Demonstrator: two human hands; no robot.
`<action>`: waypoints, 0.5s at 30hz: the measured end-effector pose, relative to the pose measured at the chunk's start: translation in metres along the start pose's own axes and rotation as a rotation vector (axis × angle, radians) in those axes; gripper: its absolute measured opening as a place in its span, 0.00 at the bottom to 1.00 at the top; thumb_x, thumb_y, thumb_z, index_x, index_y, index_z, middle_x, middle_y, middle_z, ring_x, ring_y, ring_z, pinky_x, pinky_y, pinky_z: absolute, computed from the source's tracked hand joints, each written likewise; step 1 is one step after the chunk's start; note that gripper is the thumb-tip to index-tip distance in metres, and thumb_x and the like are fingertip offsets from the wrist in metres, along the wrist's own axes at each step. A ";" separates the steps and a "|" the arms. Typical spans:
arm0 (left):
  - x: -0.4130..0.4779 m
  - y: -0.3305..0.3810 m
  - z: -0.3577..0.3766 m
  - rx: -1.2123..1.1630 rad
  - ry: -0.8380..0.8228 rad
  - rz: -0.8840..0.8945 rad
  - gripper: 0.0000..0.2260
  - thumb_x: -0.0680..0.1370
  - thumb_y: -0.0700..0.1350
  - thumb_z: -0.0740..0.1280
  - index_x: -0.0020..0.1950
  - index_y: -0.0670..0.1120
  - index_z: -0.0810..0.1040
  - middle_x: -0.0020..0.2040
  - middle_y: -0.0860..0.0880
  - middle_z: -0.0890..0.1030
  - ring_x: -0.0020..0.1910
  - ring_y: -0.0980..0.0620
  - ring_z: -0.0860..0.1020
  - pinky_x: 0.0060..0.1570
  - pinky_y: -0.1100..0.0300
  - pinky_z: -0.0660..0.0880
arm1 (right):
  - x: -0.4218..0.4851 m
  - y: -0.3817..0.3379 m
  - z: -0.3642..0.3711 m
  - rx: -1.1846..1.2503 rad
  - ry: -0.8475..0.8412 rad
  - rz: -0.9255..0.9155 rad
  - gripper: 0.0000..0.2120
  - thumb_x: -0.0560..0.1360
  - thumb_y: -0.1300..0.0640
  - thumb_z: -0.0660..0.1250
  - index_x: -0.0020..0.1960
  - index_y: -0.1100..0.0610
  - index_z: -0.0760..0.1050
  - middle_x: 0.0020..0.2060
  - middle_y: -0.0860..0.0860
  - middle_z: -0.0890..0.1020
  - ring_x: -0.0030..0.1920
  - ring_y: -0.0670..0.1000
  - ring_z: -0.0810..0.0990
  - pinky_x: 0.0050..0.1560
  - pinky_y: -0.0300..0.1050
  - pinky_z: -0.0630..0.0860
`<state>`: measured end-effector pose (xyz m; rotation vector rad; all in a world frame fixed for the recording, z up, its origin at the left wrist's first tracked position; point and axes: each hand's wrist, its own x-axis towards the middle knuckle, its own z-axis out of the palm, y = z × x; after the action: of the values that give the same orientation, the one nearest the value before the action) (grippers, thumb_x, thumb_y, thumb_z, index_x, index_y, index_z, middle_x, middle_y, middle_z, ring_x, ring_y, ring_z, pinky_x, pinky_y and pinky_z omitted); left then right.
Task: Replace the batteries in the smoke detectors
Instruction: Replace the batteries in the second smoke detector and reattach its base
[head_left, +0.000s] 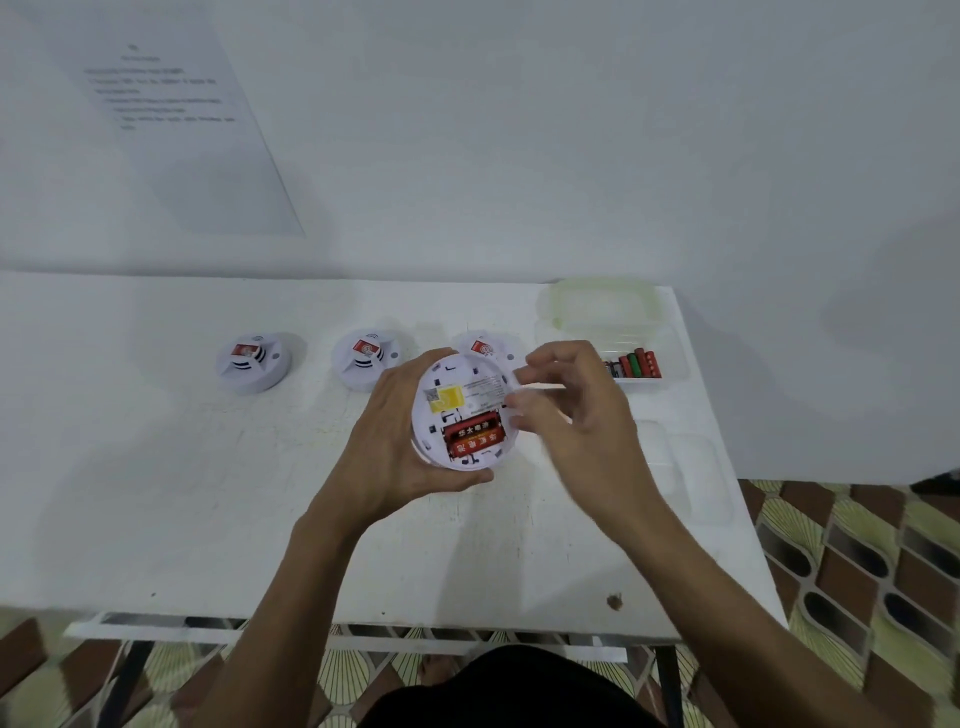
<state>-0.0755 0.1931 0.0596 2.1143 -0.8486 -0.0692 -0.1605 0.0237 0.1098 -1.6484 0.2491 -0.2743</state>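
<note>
- The smoke detector (467, 395) was up off the bench (208, 493), over its middle towards the right edge, back side facing up.
- The left hand (395, 431) gripped it from the left: thumb curled under the near rim, fingers wrapped over the far rim.
- Two red batteries (474, 439) sat side by side in the exposed compartment at the near part of the back, with a yellow sticker (448, 400) just above them.
- The right hand (576, 410) was right against the detector's right rim, fingers curled in towards it. It was motion-blurred, with something pale at the fingertips, and I could not tell whether it was pinching anything.
- So the detector sat between the two hands, the left carrying it and the right at its edge.
- Along the far part of the bench, three other detectors (253, 361) stood in a row, dome side up; the rightmost was partly hidden behind the held one.
- At the far right corner was a clear container (670, 338) with loose batteries (641, 364) in red and green, just beyond the right hand.
- A printed sheet (171, 119) hung on the wall behind, its text too blurred to read.
</note>
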 end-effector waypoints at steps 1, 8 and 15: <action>-0.001 0.000 -0.001 -0.014 0.010 0.003 0.38 0.63 0.72 0.67 0.69 0.68 0.56 0.65 0.74 0.63 0.66 0.71 0.62 0.68 0.72 0.58 | 0.002 0.001 -0.004 0.142 -0.001 0.053 0.06 0.79 0.62 0.63 0.54 0.54 0.73 0.49 0.53 0.83 0.50 0.52 0.84 0.49 0.50 0.83; -0.002 0.002 -0.014 0.008 0.098 0.026 0.36 0.63 0.68 0.70 0.67 0.68 0.59 0.62 0.77 0.63 0.63 0.75 0.63 0.60 0.81 0.57 | -0.003 0.025 -0.019 0.165 0.050 0.160 0.06 0.82 0.56 0.60 0.50 0.53 0.75 0.44 0.50 0.85 0.44 0.53 0.86 0.46 0.49 0.82; -0.006 -0.008 -0.024 0.021 0.141 -0.026 0.38 0.60 0.67 0.73 0.66 0.71 0.58 0.62 0.77 0.64 0.62 0.73 0.64 0.58 0.80 0.59 | -0.011 0.071 -0.012 -0.542 -0.159 0.217 0.04 0.79 0.54 0.64 0.47 0.51 0.76 0.39 0.46 0.85 0.39 0.46 0.83 0.44 0.49 0.81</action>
<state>-0.0678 0.2157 0.0681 2.1221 -0.7414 0.0743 -0.1750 0.0091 0.0398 -2.1440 0.4032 0.1023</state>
